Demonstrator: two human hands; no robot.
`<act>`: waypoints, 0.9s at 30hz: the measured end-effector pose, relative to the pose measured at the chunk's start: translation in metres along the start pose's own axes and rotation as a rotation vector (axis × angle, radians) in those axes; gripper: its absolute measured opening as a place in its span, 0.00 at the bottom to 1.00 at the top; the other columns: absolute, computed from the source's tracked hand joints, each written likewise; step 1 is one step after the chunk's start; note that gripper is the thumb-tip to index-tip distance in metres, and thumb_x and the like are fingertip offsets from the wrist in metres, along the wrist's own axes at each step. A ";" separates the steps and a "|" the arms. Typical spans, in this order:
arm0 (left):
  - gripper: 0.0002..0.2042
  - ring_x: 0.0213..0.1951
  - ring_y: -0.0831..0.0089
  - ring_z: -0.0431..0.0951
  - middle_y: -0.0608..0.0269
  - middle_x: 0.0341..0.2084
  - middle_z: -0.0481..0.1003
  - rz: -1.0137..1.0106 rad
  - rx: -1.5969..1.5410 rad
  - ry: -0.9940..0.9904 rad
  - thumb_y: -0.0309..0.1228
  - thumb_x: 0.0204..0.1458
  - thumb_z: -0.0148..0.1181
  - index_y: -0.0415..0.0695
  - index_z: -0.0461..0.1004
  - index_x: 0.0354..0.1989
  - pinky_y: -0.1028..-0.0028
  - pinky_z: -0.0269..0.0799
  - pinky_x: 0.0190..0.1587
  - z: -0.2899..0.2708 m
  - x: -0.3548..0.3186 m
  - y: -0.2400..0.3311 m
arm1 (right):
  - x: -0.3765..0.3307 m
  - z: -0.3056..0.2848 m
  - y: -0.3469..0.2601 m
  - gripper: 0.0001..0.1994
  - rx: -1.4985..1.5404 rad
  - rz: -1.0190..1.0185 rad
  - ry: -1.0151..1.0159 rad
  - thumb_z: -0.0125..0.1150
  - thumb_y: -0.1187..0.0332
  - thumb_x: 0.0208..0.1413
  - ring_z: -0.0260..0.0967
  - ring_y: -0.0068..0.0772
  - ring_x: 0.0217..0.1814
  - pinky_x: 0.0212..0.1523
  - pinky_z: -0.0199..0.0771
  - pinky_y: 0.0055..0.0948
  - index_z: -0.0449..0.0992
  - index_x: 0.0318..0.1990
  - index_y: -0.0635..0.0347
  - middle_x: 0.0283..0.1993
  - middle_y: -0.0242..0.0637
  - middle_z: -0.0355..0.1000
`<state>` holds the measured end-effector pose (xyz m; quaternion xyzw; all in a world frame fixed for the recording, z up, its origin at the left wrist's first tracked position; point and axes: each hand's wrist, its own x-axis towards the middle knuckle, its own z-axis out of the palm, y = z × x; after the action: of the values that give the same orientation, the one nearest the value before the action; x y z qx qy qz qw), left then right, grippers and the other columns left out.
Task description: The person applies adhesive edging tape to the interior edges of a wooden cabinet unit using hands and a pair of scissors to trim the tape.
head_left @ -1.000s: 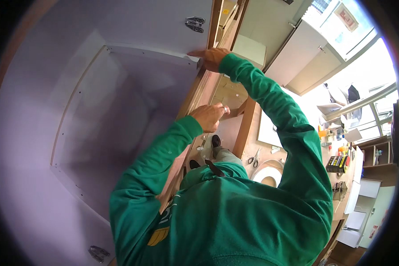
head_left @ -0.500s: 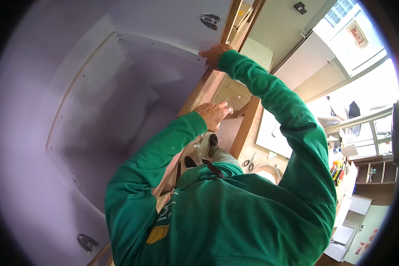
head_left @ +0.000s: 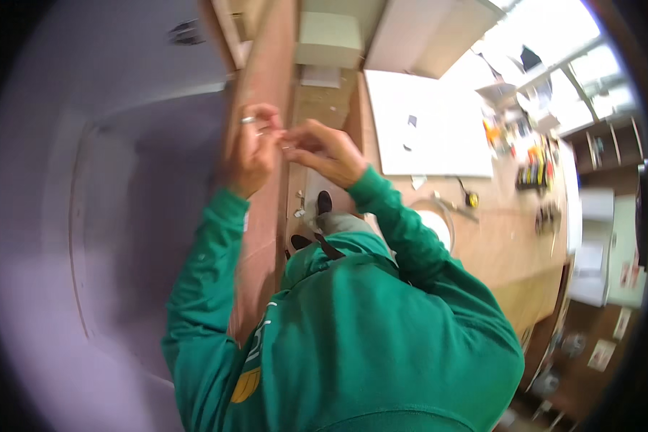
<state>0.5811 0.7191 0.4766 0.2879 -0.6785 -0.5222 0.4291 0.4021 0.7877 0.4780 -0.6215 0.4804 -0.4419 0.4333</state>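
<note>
My left hand (head_left: 254,153), with a ring on one finger, is raised above the long wooden board edge (head_left: 255,245) of the pale cabinet. Its fingers are curled and somewhat smeared by motion. From the right, my right hand (head_left: 330,153) meets it, thumb and forefinger pinched together at the left fingertips. Whatever sits between the fingertips is too small and blurred to name. To the left of both hands lies the pale purple-grey cabinet panel (head_left: 36,216) with a recessed opening, and a metal hinge (head_left: 186,32) is fixed near its top.
On the right, a wooden workbench (head_left: 497,245) carries a white board (head_left: 403,101), a tape measure (head_left: 470,198), a round white container (head_left: 437,227) and several tools. My shoes (head_left: 324,203) stand on the floor between bench and cabinet. Shelves (head_left: 612,151) stand at the far right.
Both hands have left the cabinet's wooden edge and come together. My right hand moved down toward my left, which rose and shifted left. The view has turned to show more of the workbench.
</note>
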 end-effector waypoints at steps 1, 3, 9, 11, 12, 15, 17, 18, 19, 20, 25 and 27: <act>0.15 0.36 0.74 0.73 0.61 0.38 0.66 -0.067 -0.003 -0.036 0.19 0.56 0.47 0.42 0.62 0.52 0.70 0.73 0.47 0.001 -0.003 0.000 | 0.002 -0.002 0.011 0.15 0.013 0.056 0.013 0.69 0.67 0.55 0.75 0.23 0.38 0.40 0.78 0.27 0.77 0.48 0.60 0.37 0.37 0.79; 0.16 0.36 0.75 0.71 0.63 0.40 0.65 0.023 0.204 -0.017 0.20 0.56 0.49 0.42 0.61 0.53 0.72 0.71 0.44 -0.004 -0.011 -0.017 | 0.007 0.002 0.036 0.09 0.266 0.015 -0.072 0.63 0.71 0.60 0.76 0.23 0.37 0.39 0.78 0.26 0.76 0.43 0.67 0.36 0.36 0.78; 0.17 0.31 0.78 0.71 0.62 0.42 0.64 -0.184 0.283 -0.233 0.21 0.60 0.45 0.40 0.61 0.58 0.81 0.72 0.33 -0.004 -0.011 -0.006 | 0.008 -0.018 0.088 0.09 0.160 0.082 0.106 0.63 0.63 0.58 0.78 0.35 0.32 0.36 0.77 0.34 0.81 0.40 0.58 0.31 0.40 0.79; 0.19 0.33 0.79 0.71 0.63 0.43 0.64 -0.324 0.296 -0.202 0.20 0.60 0.47 0.41 0.61 0.61 0.81 0.72 0.34 0.005 -0.009 -0.001 | 0.007 -0.024 0.139 0.10 -0.074 0.085 0.189 0.61 0.61 0.59 0.78 0.40 0.37 0.39 0.77 0.37 0.82 0.42 0.54 0.35 0.38 0.79; 0.19 0.33 0.79 0.71 0.63 0.43 0.64 -0.342 0.302 -0.221 0.20 0.60 0.47 0.41 0.61 0.61 0.81 0.72 0.34 0.007 -0.011 0.000 | 0.003 -0.026 0.168 0.11 -0.334 0.076 0.240 0.58 0.59 0.61 0.78 0.44 0.42 0.42 0.78 0.40 0.82 0.44 0.49 0.39 0.37 0.79; 0.23 0.38 0.78 0.71 0.63 0.45 0.65 -0.411 0.395 -0.213 0.21 0.60 0.51 0.43 0.62 0.65 0.81 0.72 0.34 0.000 -0.011 -0.007 | -0.032 -0.049 0.225 0.14 -0.450 0.367 0.185 0.53 0.62 0.62 0.74 0.45 0.53 0.47 0.77 0.43 0.81 0.51 0.37 0.50 0.38 0.76; 0.22 0.38 0.78 0.71 0.63 0.45 0.65 -0.388 0.401 -0.191 0.21 0.60 0.51 0.42 0.62 0.64 0.81 0.72 0.34 -0.002 -0.012 -0.012 | -0.080 -0.093 0.281 0.18 -0.305 0.473 0.506 0.56 0.71 0.57 0.77 0.37 0.46 0.50 0.77 0.35 0.80 0.53 0.40 0.47 0.38 0.78; 0.22 0.38 0.78 0.71 0.63 0.45 0.66 -0.363 0.399 -0.123 0.22 0.60 0.52 0.42 0.63 0.64 0.81 0.72 0.34 -0.001 -0.020 -0.013 | -0.113 -0.120 0.325 0.15 -0.087 0.576 0.650 0.57 0.69 0.58 0.77 0.32 0.47 0.50 0.76 0.33 0.80 0.52 0.46 0.47 0.36 0.79; 0.20 0.35 0.80 0.71 0.64 0.42 0.67 -0.332 0.381 -0.047 0.20 0.59 0.51 0.43 0.68 0.60 0.79 0.74 0.35 0.007 -0.021 -0.006 | -0.158 -0.151 0.387 0.12 -0.202 0.534 0.837 0.57 0.67 0.60 0.76 0.29 0.47 0.50 0.76 0.32 0.81 0.49 0.50 0.47 0.35 0.80; 0.20 0.35 0.80 0.71 0.64 0.42 0.67 -0.326 0.417 -0.020 0.20 0.59 0.51 0.43 0.68 0.60 0.79 0.74 0.35 0.016 -0.016 -0.005 | -0.202 -0.178 0.414 0.12 -0.282 0.679 0.965 0.57 0.66 0.60 0.76 0.29 0.46 0.49 0.76 0.32 0.81 0.48 0.50 0.46 0.35 0.79; 0.12 0.39 0.73 0.74 0.60 0.41 0.71 -0.122 0.734 0.247 0.19 0.57 0.53 0.39 0.75 0.48 0.74 0.75 0.41 0.003 0.026 0.007 | -0.330 -0.230 0.492 0.10 0.073 1.108 1.068 0.57 0.62 0.60 0.74 0.29 0.41 0.44 0.74 0.30 0.79 0.46 0.50 0.41 0.34 0.77; 0.11 0.41 0.70 0.75 0.57 0.43 0.72 -0.071 0.829 0.372 0.19 0.58 0.52 0.38 0.75 0.48 0.71 0.74 0.46 -0.018 0.055 0.008 | -0.372 -0.242 0.508 0.10 0.380 1.177 1.183 0.57 0.61 0.60 0.73 0.29 0.39 0.42 0.73 0.30 0.78 0.45 0.50 0.39 0.34 0.76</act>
<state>0.5720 0.6670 0.5011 0.5474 -0.7313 -0.1606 0.3738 0.0050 1.0424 -0.0039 0.1450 0.7898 -0.4697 0.3669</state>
